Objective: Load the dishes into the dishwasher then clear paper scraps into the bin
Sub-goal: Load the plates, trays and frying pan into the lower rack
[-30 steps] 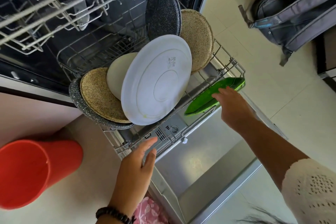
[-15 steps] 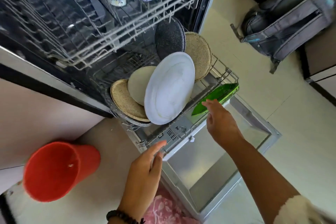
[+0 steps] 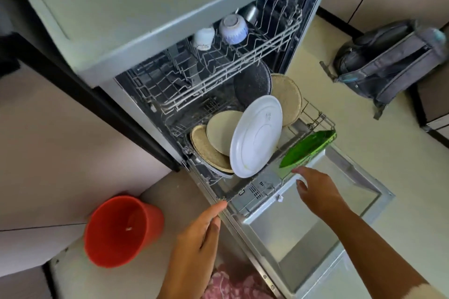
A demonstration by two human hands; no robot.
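Note:
The dishwasher stands open with its door (image 3: 311,233) folded down. Its pulled-out lower rack (image 3: 313,116) holds a large white plate (image 3: 257,136), a cream plate (image 3: 220,131), two tan speckled plates (image 3: 205,150) (image 3: 288,99), a dark speckled plate (image 3: 252,82) and a green leaf-shaped dish (image 3: 307,148) at the rack's right front. Two bowls (image 3: 233,29) sit upside down on the upper rack (image 3: 218,73). My right hand (image 3: 315,189) hovers with relaxed fingers just below the green dish, apart from it. My left hand (image 3: 196,240) is flat, fingertips at the rack's front left corner.
A red bin (image 3: 119,230) stands on the floor left of the door, a small white scrap inside. A grey backpack (image 3: 391,58) lies on the floor at the right, against cabinets. Pink patterned cloth (image 3: 233,284) shows at the bottom edge.
My right hand has come off the green dish and drawn back toward me. The view has pulled back and up, showing the upper rack and the dishwasher's top. My left hand stays at the rack's front.

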